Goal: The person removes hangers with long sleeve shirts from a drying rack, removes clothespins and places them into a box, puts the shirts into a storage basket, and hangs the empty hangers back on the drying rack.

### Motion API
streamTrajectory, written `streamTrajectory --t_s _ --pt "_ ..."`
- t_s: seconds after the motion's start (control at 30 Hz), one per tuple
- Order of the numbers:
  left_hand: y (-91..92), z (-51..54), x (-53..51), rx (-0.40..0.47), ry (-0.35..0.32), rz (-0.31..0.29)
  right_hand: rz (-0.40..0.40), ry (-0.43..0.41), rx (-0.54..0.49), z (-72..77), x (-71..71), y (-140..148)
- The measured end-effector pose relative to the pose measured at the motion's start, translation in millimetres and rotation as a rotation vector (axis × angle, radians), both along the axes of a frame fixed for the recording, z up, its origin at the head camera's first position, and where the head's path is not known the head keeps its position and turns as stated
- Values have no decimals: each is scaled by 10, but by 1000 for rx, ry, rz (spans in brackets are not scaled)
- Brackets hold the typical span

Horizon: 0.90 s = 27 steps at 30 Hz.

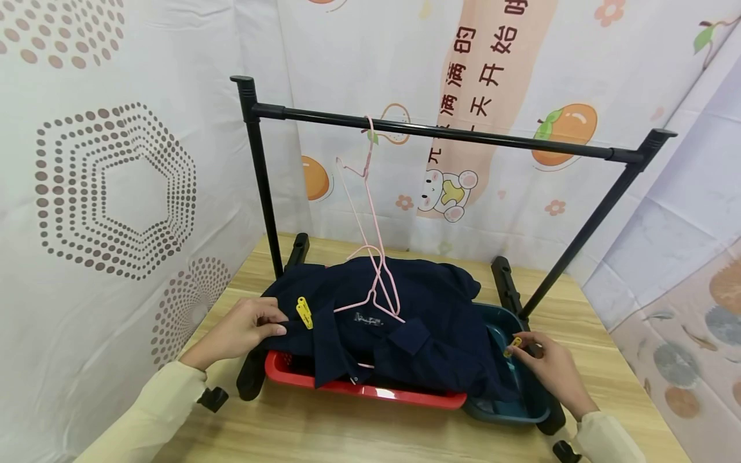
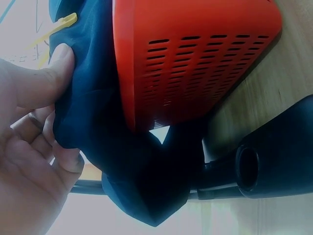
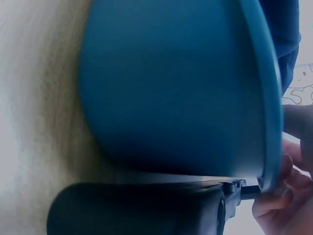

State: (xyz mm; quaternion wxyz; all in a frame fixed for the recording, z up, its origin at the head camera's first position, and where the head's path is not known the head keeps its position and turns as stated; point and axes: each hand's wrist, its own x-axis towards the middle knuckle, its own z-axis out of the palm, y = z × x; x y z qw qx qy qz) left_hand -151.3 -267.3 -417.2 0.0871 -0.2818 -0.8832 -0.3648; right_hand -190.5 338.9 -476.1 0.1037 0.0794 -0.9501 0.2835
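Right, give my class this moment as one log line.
left hand: pinches navy shirt | right hand: pinches yellow clip at teal basin | second yellow clip: on shirt | red basket: under shirt

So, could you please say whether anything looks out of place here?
The navy shirt sprawls across the red basket and over the teal basin, rather than lying neatly in either; no damage shows.

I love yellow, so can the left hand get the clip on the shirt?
Probably yes: the left hand pinches the shirt beside the clip, nothing between, but may have to let go.
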Motion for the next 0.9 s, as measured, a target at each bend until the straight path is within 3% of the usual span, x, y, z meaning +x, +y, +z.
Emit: streamTrajectory --t_s 0.23,0.43,0.9 --pt "-12 2 -3 -5 -8 -1 73 38 158 11 -32 -35" --pt "-8 2 3 -12 -9 -9 121 -8 237 51 -23 -86" --pt "1 -10 -7 7 13 -18 122 -15 260 19 -34 -92"
